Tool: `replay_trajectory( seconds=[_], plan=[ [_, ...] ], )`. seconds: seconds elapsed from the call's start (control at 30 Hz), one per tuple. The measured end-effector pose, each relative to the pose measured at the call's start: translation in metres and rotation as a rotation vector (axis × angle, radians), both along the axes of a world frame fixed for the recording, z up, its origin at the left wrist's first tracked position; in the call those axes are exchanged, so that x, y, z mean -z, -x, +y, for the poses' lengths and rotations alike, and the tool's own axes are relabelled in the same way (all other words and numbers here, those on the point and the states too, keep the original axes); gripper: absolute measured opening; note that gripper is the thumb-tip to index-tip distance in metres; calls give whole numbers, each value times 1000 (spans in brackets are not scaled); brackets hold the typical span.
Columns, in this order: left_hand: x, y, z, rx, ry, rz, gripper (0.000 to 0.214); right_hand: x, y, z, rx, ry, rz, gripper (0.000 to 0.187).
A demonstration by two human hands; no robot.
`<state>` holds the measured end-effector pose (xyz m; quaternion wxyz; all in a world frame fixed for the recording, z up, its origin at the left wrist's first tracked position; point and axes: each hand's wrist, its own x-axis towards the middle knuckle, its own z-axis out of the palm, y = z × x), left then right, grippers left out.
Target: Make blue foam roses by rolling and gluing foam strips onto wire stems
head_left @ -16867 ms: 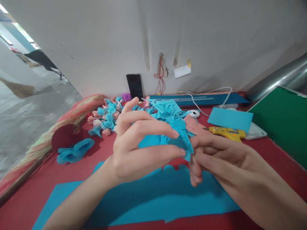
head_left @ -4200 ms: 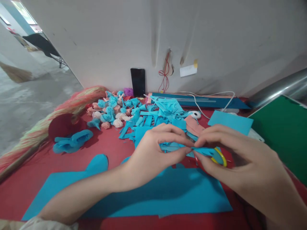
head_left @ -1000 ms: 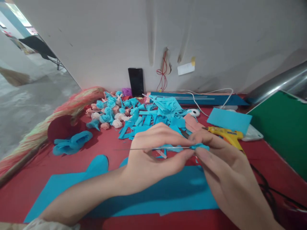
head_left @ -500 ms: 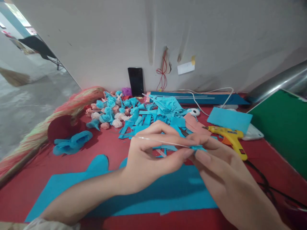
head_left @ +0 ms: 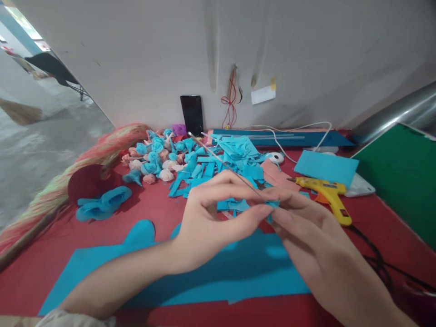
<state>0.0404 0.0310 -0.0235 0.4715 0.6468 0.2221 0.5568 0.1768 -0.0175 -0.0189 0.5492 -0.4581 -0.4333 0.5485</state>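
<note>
Just right of centre, the fingertips of both my hands meet on a small piece of blue crepe paper (head_left: 273,204). My left hand (head_left: 207,231) is closed, pinching it between thumb and fingers. From the other side my right hand (head_left: 309,231) pinches the same piece, fingers curled. A thin wire (head_left: 223,161) runs from this paper up and to the left, above my left hand, ending in a small pale tip. The wire's lower end is hidden by the fingers and paper. Below both hands lies a large blue crepe paper sheet (head_left: 190,288).
Blue paper scraps (head_left: 238,150) and a heap of small paper roses (head_left: 156,156) fill the back. A larger blue paper flower (head_left: 105,202) lies left. At right are a yellow hot glue gun (head_left: 327,193) and its cord. A phone (head_left: 192,114) leans against the wall.
The wire has swung from lying nearly level across my left hand to slanting up and to the left. The paper piece and my right fingertips have shifted slightly left.
</note>
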Motion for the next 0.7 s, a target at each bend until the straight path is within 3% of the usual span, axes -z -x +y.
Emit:
replay_trajectory(
  seconds=[0.4, 0.7],
  plan=[
    [2, -1, 2, 158, 203, -85, 15, -1, 3, 1, -13, 72, 72, 9],
    [0, -2, 0, 162, 309, -74, 15, -4, 4, 3, -6, 118, 121, 14]
  ],
)
